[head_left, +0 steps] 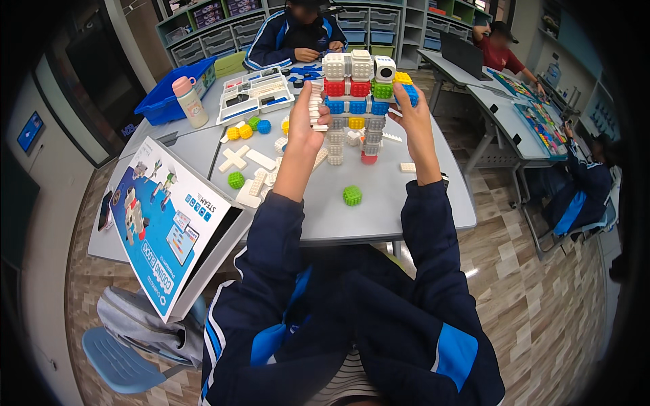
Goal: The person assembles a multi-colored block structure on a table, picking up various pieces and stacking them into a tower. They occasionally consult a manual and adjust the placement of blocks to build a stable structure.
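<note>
A block figure (357, 106) of studded cubes stands upright on the table between my hands, with white, red, blue and green rows above two grey-white legs. My left hand (305, 145) is closed round a white ridged piece (315, 108) at the figure's left side. At its right side, my right hand (415, 128) grips a blue cube block (410, 95), just below a yellow block (402, 78). Whether the white ridged piece is joined to the figure I cannot tell. A loose green cube block (352, 195) lies near the table's front edge.
Loose white pieces (260, 160) and coloured cubes (248, 128) lie left of the figure. Behind them are a parts tray (256, 112), a pink-lidded bottle (190, 103) and a blue bin (169, 95). A large box (179, 223) leans at the left. Another person (296, 37) works across the table.
</note>
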A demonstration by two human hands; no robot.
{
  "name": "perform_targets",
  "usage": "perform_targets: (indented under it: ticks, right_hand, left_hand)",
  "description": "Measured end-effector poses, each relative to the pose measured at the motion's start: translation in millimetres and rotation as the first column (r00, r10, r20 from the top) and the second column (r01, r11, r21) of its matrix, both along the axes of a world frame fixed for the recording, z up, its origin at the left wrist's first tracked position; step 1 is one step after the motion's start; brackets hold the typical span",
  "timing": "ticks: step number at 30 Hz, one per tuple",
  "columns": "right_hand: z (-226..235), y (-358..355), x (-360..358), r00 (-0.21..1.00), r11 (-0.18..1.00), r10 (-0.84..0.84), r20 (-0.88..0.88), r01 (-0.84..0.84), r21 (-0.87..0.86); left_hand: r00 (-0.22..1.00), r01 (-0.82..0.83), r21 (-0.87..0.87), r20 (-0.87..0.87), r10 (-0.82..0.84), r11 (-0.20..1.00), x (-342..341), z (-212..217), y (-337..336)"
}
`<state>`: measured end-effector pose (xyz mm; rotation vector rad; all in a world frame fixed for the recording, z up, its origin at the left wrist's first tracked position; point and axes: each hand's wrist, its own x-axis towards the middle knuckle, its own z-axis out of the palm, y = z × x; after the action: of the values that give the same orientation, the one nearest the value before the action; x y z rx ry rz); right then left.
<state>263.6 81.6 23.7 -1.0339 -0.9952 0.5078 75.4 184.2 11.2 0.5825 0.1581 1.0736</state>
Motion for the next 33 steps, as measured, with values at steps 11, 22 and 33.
perform_targets:
  ticks: [11,22,33]
  right_hand:
    - [-14,20,8,0.987,0.986,-0.153,0.057,0.149,0.068]
    - [-24,35,-3,0.966,0.946,-0.243,-0.086,0.256,0.201]
    - [-22,38,6,0.946,0.930,-0.323,-0.025,0.322,0.175]
  left_hand:
    - [0.482,-0.001,0.555,-0.728,0.487,0.832,-51,-78,-51]
    - [-0.126,0.395,0.877,-0.243,0.962,0.273,-31,-126,-92]
    - [-0.226,0.367,0.930,0.064,0.972,0.024,-36,-120,-81]
